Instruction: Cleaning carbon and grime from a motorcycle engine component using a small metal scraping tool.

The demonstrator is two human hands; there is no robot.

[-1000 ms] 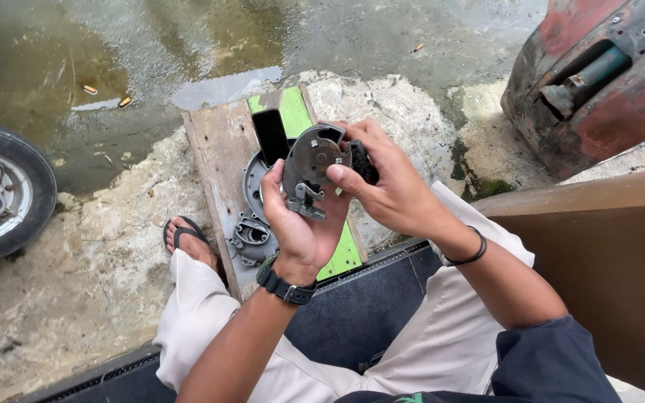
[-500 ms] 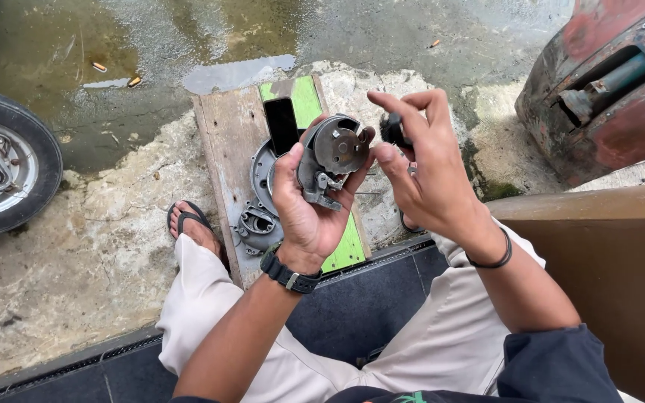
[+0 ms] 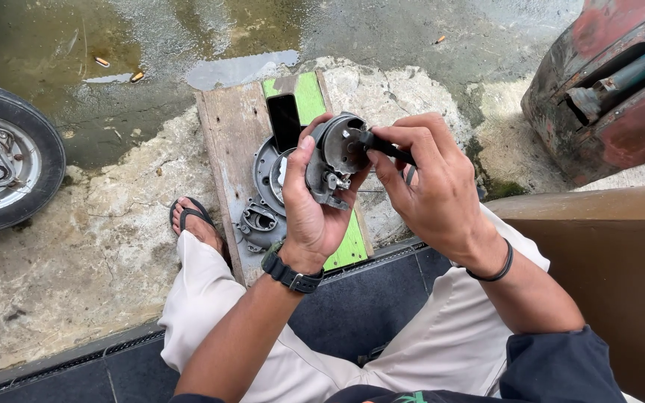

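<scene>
— What's he got there?
— A grey metal housing, cupped in his left hand above the plank. Right hand pinches a black tool into it.
— Heavy?
— Looks rigid, greasy; hold the rim.

There were two hands, the left hand and the right hand. One wooden board carried one phone. One wheel stood nearby.

wooden board on the cracked concrete, green strip along its right edge | black phone near its top edge | grey round metal parts mid-board | motorbike wheel far left | rusty red casing top right | puddle beyond the board
</scene>
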